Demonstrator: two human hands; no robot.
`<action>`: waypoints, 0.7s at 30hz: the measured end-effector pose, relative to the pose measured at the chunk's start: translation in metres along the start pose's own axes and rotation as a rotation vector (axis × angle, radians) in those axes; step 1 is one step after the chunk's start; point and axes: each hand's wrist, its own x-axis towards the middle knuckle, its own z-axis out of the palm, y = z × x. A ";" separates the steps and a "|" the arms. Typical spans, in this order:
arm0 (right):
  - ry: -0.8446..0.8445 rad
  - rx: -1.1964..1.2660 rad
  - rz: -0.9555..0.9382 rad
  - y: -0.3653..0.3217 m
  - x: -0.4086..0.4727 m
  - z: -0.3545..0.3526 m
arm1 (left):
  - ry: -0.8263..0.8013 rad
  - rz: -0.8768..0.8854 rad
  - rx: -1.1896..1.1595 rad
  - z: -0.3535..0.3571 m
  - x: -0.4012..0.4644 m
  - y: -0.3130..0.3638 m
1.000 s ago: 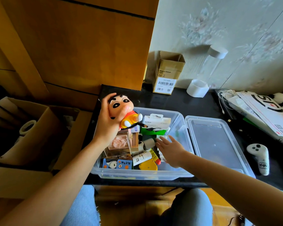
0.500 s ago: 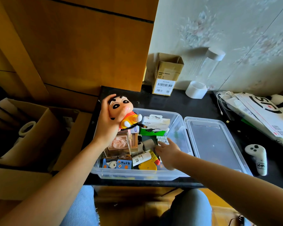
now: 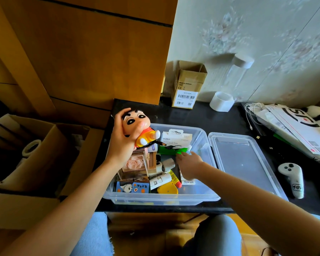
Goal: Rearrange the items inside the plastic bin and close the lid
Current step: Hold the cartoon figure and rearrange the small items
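You are mid-sort: your left hand point(image 3: 122, 145) wraps its grip round the orange cartoon figurine point(image 3: 139, 128) above the clear plastic bin point(image 3: 161, 199) on the bench, your right hand point(image 3: 189, 163) reaches in, fingers loosely spread — the clear lid point(image 3: 242, 163) lies beside, not yet on.

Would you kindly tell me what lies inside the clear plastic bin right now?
The clear plastic bin holds a white Belkin package, a clear rose display box, a white mini fan and a yellow case. Whatever lies beneath them, or under the right hand, is covered.
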 end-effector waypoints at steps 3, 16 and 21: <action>0.034 -0.029 0.012 -0.001 0.005 0.003 | 0.003 0.001 0.006 0.000 0.001 0.000; 0.294 0.602 0.125 -0.024 0.032 -0.025 | 0.004 -0.001 -0.009 0.001 0.000 0.001; 0.273 0.609 0.222 -0.036 0.047 -0.036 | -0.005 0.000 -0.021 0.001 0.000 0.003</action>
